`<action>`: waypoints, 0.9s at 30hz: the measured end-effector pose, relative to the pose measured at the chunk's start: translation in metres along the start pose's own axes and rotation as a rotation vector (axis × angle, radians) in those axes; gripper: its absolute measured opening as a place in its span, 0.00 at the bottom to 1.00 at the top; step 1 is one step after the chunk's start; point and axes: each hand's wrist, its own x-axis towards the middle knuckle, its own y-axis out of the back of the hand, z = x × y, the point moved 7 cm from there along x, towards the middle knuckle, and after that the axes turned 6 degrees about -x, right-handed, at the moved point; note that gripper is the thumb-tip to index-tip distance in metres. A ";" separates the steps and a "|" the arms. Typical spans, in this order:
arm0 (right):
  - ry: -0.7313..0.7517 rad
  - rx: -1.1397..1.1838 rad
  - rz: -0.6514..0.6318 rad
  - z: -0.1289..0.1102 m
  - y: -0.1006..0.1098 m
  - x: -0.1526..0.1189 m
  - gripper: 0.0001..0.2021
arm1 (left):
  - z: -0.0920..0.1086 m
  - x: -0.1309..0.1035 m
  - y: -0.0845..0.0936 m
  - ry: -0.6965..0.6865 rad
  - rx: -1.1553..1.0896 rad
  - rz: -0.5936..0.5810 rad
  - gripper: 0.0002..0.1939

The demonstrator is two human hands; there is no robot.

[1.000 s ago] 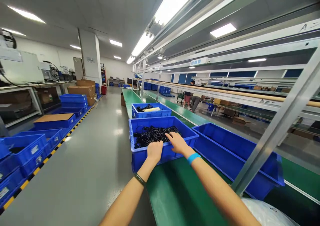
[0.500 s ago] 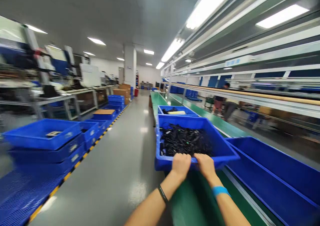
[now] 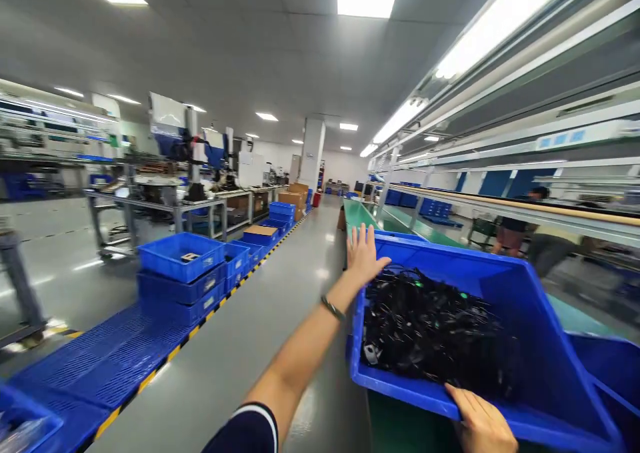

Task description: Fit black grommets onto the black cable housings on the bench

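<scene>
Now the person's left hand (image 3: 364, 256) has left the near rim, where both hands gripped half a second earlier, and is open with fingers spread at the far left corner of the large blue plastic bin (image 3: 515, 296); whether it touches cannot be told. The right hand (image 3: 483, 419) still grips the near rim, thumb inside. The bin, holding tangled black cables (image 3: 430, 333), sits over the green counter (image 3: 410, 429) and looks closer than before. Another blue plastic bin (image 3: 613, 369) lies to its right.
</scene>
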 end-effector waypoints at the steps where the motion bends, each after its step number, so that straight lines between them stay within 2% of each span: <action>1: -0.054 0.040 -0.035 -0.006 0.006 0.004 0.23 | 0.004 0.020 0.000 -0.052 -0.003 -0.029 0.36; 3: -0.115 0.099 -0.119 -0.020 0.011 0.012 0.23 | 0.013 0.047 -0.006 -0.132 -0.020 -0.095 0.23; 6: -0.157 0.074 -0.204 -0.034 0.010 0.016 0.22 | 0.022 0.065 -0.020 -0.165 -0.045 -0.137 0.17; 9: -0.165 0.105 -0.286 -0.039 0.016 0.013 0.20 | 0.024 0.066 -0.027 -0.158 -0.052 -0.074 0.15; 13: -0.085 0.235 -0.410 -0.038 0.043 0.026 0.30 | 0.028 0.057 -0.026 -0.155 -0.043 0.008 0.14; 15: -0.145 0.239 -0.424 -0.026 0.053 0.052 0.32 | 0.031 0.054 -0.024 -0.148 -0.034 0.033 0.14; 17: -0.254 0.188 -0.417 -0.012 0.049 0.089 0.37 | 0.034 0.052 -0.021 -0.143 -0.022 0.050 0.14; 20: -0.408 0.093 -0.474 -0.003 0.023 0.147 0.58 | 0.039 0.046 -0.014 -0.147 0.003 0.070 0.13; 22: -0.516 0.030 -0.535 -0.004 0.006 0.172 0.64 | 0.044 0.040 -0.009 -0.154 0.027 0.085 0.12; 24: -0.602 -0.033 -0.581 -0.008 -0.003 0.183 0.58 | 0.049 0.034 -0.007 -0.164 0.054 0.103 0.12; 27: -0.598 -0.107 -0.602 -0.014 -0.005 0.176 0.34 | 0.055 0.030 -0.008 -0.173 0.085 0.132 0.12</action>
